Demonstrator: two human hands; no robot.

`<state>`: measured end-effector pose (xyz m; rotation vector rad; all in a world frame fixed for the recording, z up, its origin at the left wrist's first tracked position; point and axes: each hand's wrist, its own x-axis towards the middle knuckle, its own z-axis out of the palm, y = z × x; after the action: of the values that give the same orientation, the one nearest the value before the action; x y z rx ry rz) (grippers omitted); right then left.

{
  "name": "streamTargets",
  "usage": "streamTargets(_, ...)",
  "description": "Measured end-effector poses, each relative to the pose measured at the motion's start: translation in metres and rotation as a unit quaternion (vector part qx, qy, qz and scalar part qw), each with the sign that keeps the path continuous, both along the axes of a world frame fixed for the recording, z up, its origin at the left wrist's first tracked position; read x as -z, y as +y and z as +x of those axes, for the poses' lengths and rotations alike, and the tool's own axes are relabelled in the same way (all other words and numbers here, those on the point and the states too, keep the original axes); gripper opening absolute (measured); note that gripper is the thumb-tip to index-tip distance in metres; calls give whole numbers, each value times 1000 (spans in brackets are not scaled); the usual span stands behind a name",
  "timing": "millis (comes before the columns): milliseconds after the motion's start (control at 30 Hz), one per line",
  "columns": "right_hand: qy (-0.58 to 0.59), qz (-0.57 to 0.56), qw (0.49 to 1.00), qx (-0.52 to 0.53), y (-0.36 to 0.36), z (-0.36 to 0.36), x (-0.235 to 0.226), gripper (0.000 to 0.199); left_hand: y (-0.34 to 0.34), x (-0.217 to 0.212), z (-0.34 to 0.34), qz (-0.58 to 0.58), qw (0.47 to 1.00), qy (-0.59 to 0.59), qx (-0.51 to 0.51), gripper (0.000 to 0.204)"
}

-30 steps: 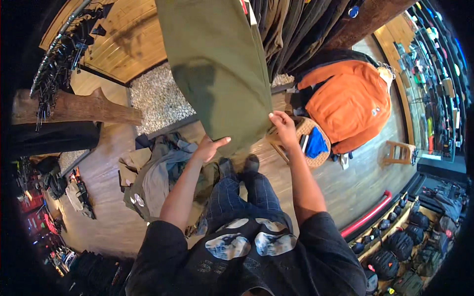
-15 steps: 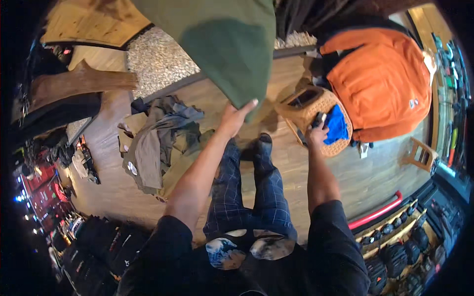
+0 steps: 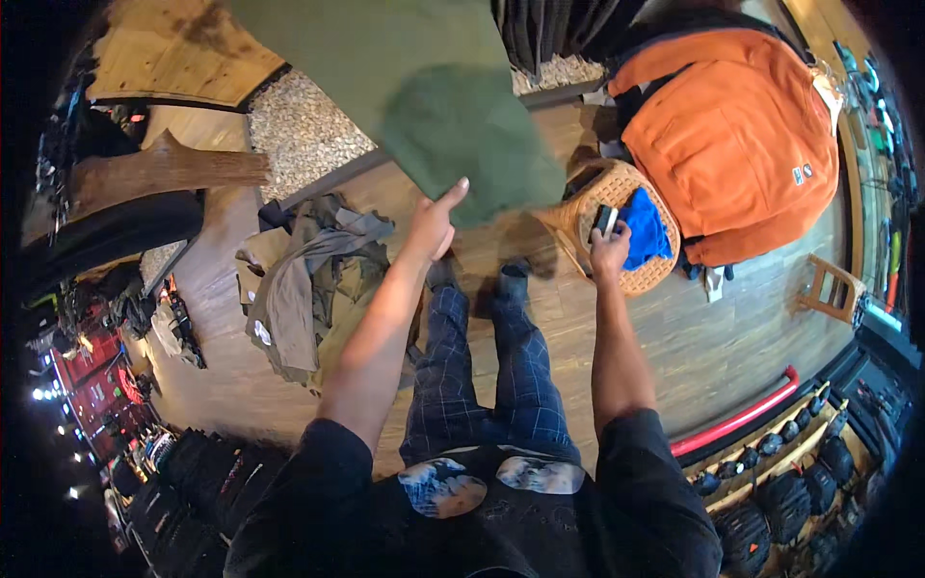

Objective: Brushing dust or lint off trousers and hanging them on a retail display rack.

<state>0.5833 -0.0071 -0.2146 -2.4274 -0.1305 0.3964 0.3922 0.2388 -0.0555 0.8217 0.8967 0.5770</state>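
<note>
An olive green garment [image 3: 424, 87] hangs in front of me and fills the upper middle of the view. My left hand [image 3: 434, 220] grips its lower edge, index finger stretched up along the cloth. My right hand [image 3: 609, 243] is off the garment, down over a round wicker basket [image 3: 578, 214], closed around a small dark flat object [image 3: 605, 220]. A blue cloth [image 3: 647, 229] lies in the basket beside that hand.
An orange jacket [image 3: 742, 135] hangs to the right above the basket. A heap of grey and khaki clothes [image 3: 313, 279] lies on the wooden floor at my left. Dark bags [image 3: 790, 491] line a shelf at lower right; a pebble strip [image 3: 303, 130] runs behind.
My right hand let go of the green garment and dropped to the wicker basket, closing on the small dark object. My left hand stayed on the garment's hem.
</note>
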Motion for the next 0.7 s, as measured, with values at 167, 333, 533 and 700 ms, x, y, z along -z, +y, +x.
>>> streamTargets(167, 465, 396, 790, 58, 42, -10, -81, 23, -4, -44, -62, -80, 995, -7, 52, 53)
streamTargets(333, 459, 291, 825, -153, 125, -37, -173, 41, -18, -98, -123, -76, 996, 31, 42, 52)
streamTargets(533, 354, 345, 796, -348, 224, -70, -271, 33, -44, -142, -183, -115, 992, 12, 51, 50)
streamTargets(700, 371, 322, 803, -338, 249, -92, -335, 51, -49, -148, -211, -144, 984, 3, 101, 54)
